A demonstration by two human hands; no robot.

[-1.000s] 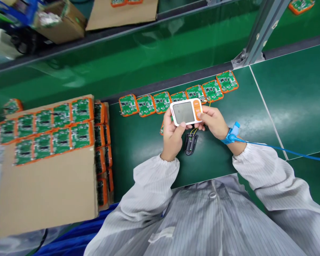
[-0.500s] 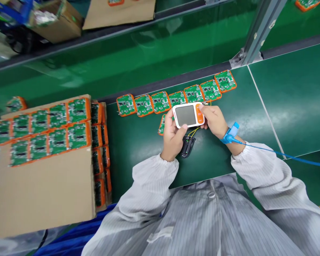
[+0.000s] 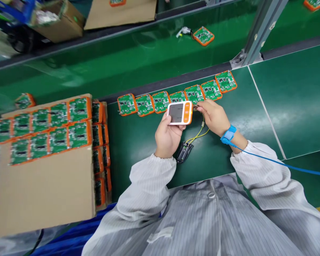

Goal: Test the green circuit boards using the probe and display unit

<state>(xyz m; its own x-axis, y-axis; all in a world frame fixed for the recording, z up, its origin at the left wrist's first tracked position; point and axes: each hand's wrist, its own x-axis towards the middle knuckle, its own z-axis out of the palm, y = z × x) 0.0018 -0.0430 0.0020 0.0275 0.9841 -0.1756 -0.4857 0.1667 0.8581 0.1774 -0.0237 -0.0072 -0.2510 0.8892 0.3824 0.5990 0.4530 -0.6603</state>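
Observation:
My left hand (image 3: 167, 137) grips a white and orange handheld device (image 3: 176, 114). Its grey screen, with faint marks on it, faces up, and orange buttons run down its right side. At the device's right edge, the fingers of my right hand (image 3: 213, 115) pinch together on a small thin end that I cannot make out clearly. Yellow wires (image 3: 196, 137) run from below that hand to a black battery holder (image 3: 185, 152), which lies on the green table below the device. Behind the device stretches a row of green circuit boards in orange frames (image 3: 160, 102).
Stacked cardboard sheets (image 3: 48, 192) at left carry more orange-framed boards (image 3: 58, 140). A metal post (image 3: 261, 32) rises at the back right. A blue wrist-strap cord (image 3: 277, 163) trails right. Another board (image 3: 204, 36) shows at the green panel, perhaps mirrored.
My right hand has left the device's button side and is now at its right edge. The device has shifted left, and the battery holder has moved slightly left and nearer me.

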